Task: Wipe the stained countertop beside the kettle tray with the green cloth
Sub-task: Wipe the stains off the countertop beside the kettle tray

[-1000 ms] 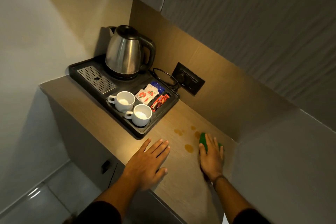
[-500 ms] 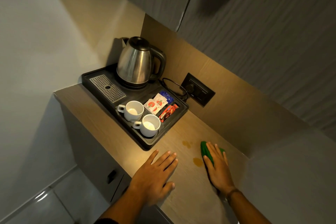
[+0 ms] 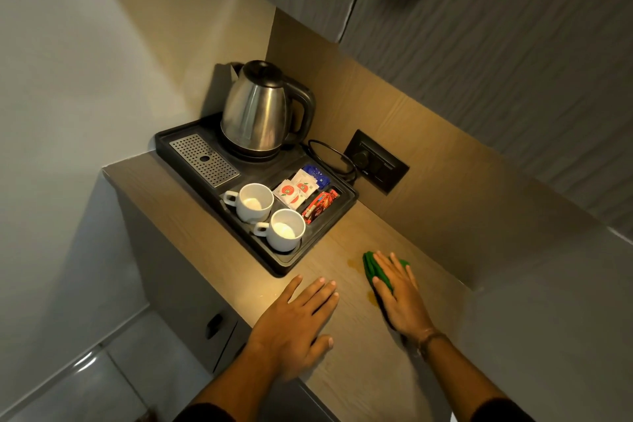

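Note:
A green cloth [image 3: 371, 267] lies on the wooden countertop [image 3: 346, 384], to the right of the black kettle tray [image 3: 274, 262]. My right hand [image 3: 399, 296] presses flat on the cloth, fingers spread, covering most of it. A faint yellowish stain [image 3: 352, 263] shows just left of the cloth, and another stain [image 3: 372, 300] peeks out beside my right palm. My left hand [image 3: 296, 322] rests flat on the countertop near its front edge, fingers apart, holding nothing.
On the tray stand a steel kettle [image 3: 260, 110], two white cups [image 3: 251, 202] [image 3: 286, 229], sachets [image 3: 296, 190] and a perforated drip grate [image 3: 203, 159]. A wall socket [image 3: 376, 161] with a cord sits behind. Wall panels close the right and back; cabinet doors lie below.
My right hand has slid the cloth leftward over the stains, so fewer spots show. The left hand stays flat. The camera has shifted, moving the scene right and down in view.

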### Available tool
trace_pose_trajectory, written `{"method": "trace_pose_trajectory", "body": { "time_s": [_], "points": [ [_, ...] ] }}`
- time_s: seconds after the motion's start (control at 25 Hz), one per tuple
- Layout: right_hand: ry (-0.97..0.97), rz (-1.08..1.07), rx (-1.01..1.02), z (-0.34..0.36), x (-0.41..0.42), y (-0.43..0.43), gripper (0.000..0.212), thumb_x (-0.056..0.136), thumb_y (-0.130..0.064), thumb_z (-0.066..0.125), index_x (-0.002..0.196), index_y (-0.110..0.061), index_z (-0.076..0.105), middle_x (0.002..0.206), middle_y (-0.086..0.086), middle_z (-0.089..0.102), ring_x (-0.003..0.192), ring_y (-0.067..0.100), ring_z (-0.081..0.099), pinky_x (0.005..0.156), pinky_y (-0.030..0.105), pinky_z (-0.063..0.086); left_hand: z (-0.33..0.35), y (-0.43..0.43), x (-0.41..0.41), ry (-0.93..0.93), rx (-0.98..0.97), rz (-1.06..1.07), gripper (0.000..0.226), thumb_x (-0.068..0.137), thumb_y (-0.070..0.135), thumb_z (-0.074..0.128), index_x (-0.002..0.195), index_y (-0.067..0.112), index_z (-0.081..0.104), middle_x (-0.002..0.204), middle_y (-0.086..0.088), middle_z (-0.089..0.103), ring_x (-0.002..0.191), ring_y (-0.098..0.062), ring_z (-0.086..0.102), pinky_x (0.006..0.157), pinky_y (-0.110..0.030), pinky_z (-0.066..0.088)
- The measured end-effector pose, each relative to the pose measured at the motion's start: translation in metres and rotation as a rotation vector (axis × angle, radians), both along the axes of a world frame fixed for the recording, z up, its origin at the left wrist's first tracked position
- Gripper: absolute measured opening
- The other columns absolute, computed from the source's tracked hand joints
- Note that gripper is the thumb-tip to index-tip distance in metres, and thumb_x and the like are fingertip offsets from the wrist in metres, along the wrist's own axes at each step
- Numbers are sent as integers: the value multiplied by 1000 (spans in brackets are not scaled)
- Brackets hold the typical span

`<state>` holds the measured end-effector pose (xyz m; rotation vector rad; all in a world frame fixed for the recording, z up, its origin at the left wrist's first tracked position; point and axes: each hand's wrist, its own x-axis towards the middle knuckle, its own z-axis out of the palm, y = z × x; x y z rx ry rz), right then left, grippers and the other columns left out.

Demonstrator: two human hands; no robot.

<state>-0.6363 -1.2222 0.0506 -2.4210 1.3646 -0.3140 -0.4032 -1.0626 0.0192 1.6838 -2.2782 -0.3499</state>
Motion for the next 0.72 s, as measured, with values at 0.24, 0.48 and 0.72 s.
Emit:
{"method": "trace_pose_trajectory", "body": {
  "time_s": [0.24, 0.48, 0.72],
  "points": [
    [-2, -32, 27, 3, 73, -8, 51, 110, -35, 41, 159, -29, 29, 168, -6, 25, 158, 19, 9, 127, 50, 1, 3, -1, 0, -6, 12, -10, 73, 104, 60, 27, 163, 22, 7, 174, 0, 1, 157, -16, -9, 127, -55, -2],
    [8, -49, 4, -2, 13, -3, 48, 109, -38, 40, 156, -41, 26, 166, -10, 28, 157, 15, 10, 127, 49, 2, 3, 0, 0, -23, 6, -9, 72, 105, 58, 27, 163, 21, 6, 175, 0, -1, 157, -16, -11, 127, -55, -3],
    [41, 141, -25, -17, 13, 51, 51, 109, -48, 29, 159, -43, 19, 169, -20, 16, 157, 9, 4, 126, 49, 1, 0, -1, 0, -25, 1, -8, 73, 105, 60, 26, 163, 21, 7, 174, -1, 1, 158, -17, -8, 127, -57, 2]
  ]
}}
